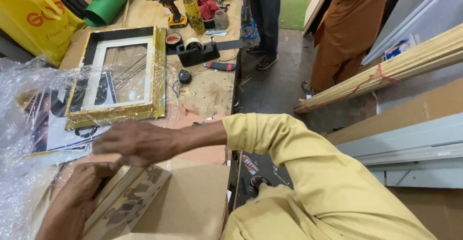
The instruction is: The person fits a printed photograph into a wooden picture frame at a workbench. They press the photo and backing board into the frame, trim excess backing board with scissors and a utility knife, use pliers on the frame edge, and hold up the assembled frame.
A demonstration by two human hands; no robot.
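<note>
Seen from the head camera, the left hand gripped a patterned frame moulding with fingers clamped on it, near the desk's front edge. The right hand hovered above, fingers loosely together. A gold frame lay farther back.

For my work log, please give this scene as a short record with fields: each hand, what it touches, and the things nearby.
left hand: rests on the patterned frame moulding, grip unclear
right hand: hovers over the moulding, fingers spread, holding nothing
under the moulding: cardboard sheet
beyond the hands: gold picture frame under clear plastic wrap
farther on the workbench: tape dispenser, cordless drill
</note>
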